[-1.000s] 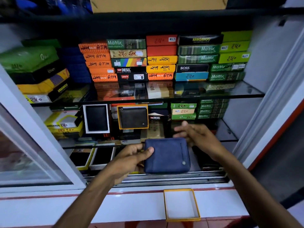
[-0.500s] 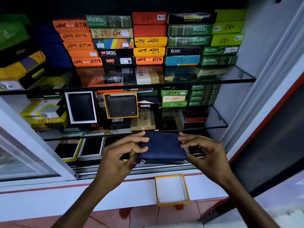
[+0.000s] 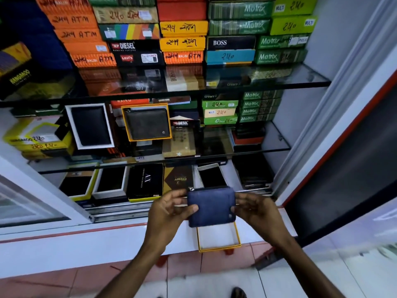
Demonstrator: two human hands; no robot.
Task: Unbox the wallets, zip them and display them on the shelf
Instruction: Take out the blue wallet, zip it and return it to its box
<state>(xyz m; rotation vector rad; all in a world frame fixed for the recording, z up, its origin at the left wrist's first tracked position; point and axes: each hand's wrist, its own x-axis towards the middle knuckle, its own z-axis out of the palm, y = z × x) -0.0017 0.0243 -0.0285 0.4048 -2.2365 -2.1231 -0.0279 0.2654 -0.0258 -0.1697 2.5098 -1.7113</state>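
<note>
A dark blue zip wallet (image 3: 211, 206) is held flat between both hands, just above an empty white box with a yellow rim (image 3: 219, 238) on the white ledge. My left hand (image 3: 169, 209) grips its left edge, thumb on top. My right hand (image 3: 255, 208) pinches its right edge. A small metal zip pull shows at the wallet's top left corner. On the middle glass shelf a dark grey wallet (image 3: 148, 123) stands displayed in a yellow-rimmed box, beside a black wallet (image 3: 90, 125) in a white box.
Stacks of coloured wallet boxes (image 3: 182, 35) fill the top glass shelf (image 3: 300, 81). The bottom shelf holds several open and closed boxes (image 3: 145, 182). A sliding-door track (image 3: 120, 212) runs along the cabinet front. A white frame (image 3: 335, 117) bounds the right side. Red floor tiles lie below.
The view has tipped downward. Both hands have brought the blue wallet lower and toward me, from in front of the bottom shelf to just over the empty yellow-rimmed box, and turned it flat face up.
</note>
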